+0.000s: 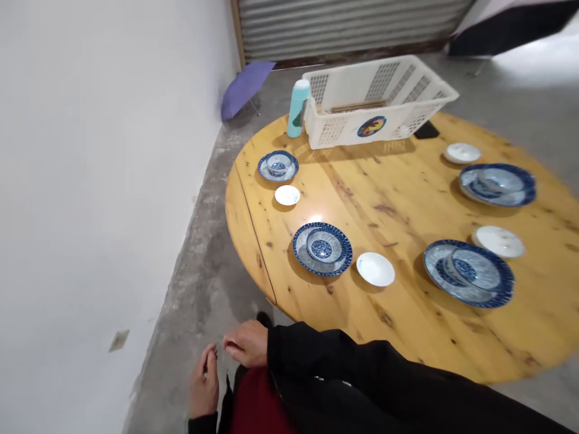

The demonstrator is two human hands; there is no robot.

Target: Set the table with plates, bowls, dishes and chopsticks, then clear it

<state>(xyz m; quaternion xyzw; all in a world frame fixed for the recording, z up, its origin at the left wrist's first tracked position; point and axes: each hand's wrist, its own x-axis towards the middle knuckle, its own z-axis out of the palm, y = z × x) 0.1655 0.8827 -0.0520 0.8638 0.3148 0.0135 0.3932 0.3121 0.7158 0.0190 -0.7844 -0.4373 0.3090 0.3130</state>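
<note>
Low in the frame, beside the table's near left edge, my left hand (205, 383) is raised with its fingers curled together and nothing visible in them. My right hand (248, 343) reaches across from a black sleeve, its fingers folded in, also without a visible object. A small gap separates the two hands. Nearest to them on the table is a blue-patterned plate (301, 257) carrying a matching bowl (322, 246). A small white dish (375, 269) sits to the right of that plate.
The round wooden table (362, 199) bears several more plate-and-bowl sets and white dishes. At its far side stand a white plastic basket (339, 134), a turquoise bottle (297, 111) and a dark flat object (426, 130). A purple umbrella (246, 87) lies by the white wall (113, 150).
</note>
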